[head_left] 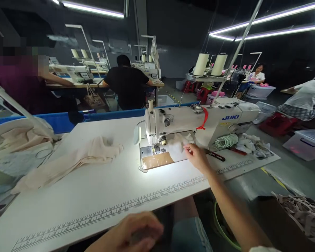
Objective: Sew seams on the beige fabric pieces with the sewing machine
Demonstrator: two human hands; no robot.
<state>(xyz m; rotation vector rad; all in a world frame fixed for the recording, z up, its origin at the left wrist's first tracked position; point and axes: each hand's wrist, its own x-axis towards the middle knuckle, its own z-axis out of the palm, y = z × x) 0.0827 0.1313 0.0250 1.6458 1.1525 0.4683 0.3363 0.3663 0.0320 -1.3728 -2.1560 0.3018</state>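
One beige cloth lies along the table's left side; the left hand hangs blurred by the front edge, fingers curled, contents impossible to tell; under the sewing machine's arm sits the pale cloth, the right hand's fingers pinching its right edge: positioning, it seems; the next move should call for steady two-handed guiding.

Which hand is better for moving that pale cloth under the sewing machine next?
Probably the right hand: it is right at the pale cloth under the arm of the sewing machine. The left hand is blurred and farther away, down by the near edge of the table.
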